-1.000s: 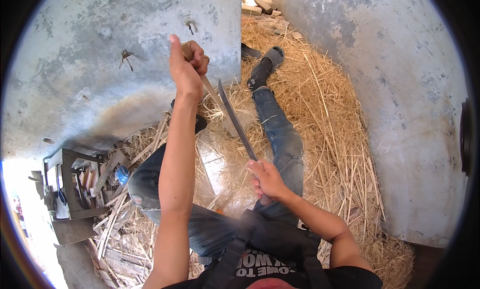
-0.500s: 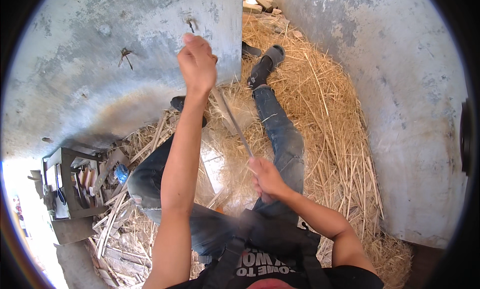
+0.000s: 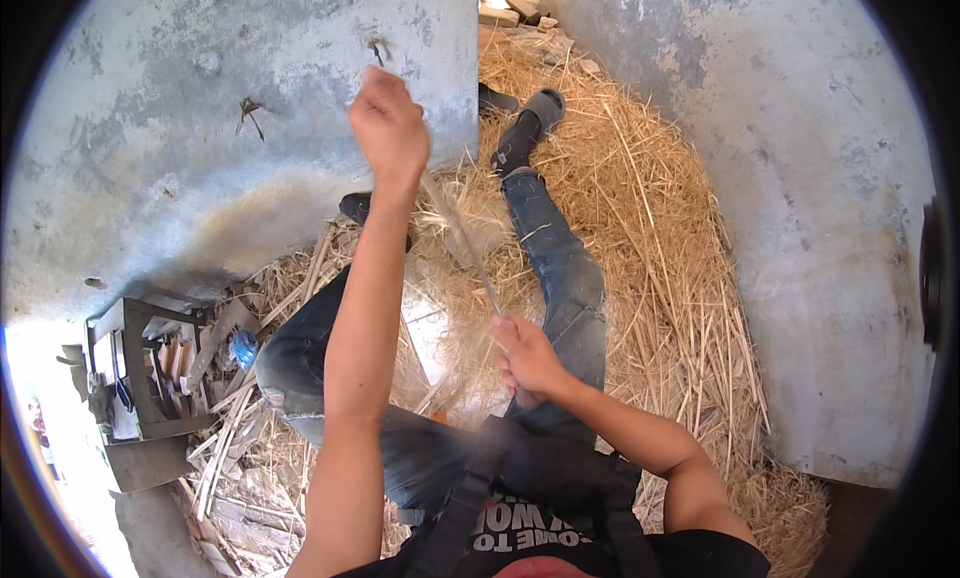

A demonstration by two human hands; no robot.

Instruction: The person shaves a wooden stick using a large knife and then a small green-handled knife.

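Note:
My left hand (image 3: pixel 388 128) is raised far ahead in front of the grey wall, its fingers closed. From its lower side a pale, narrow strip (image 3: pixel 442 200) slants down toward my right hand (image 3: pixel 527 358). That hand is closed in front of my lap, on the near end of a thin grey rod-like or blade-like piece (image 3: pixel 489 290). Strip and grey piece overlap and are blurred, so I cannot tell where they meet or their exact kind. Blurred straw-like fibres lie about them, between my jeans-clad legs (image 3: pixel 565 278).
Loose straw (image 3: pixel 650 238) covers the ground. A mottled wall (image 3: pixel 250 58) with metal pegs (image 3: pixel 249 113) stands at the left, another wall (image 3: pixel 840 228) at the right. A wooden rack (image 3: pixel 140 378) and blue plastic (image 3: pixel 242 348) are at the left; wood blocks (image 3: pixel 520 8) lie far off.
The view has shifted slightly. My left hand has turned a little, and both hands keep nearly the same places, still closed.

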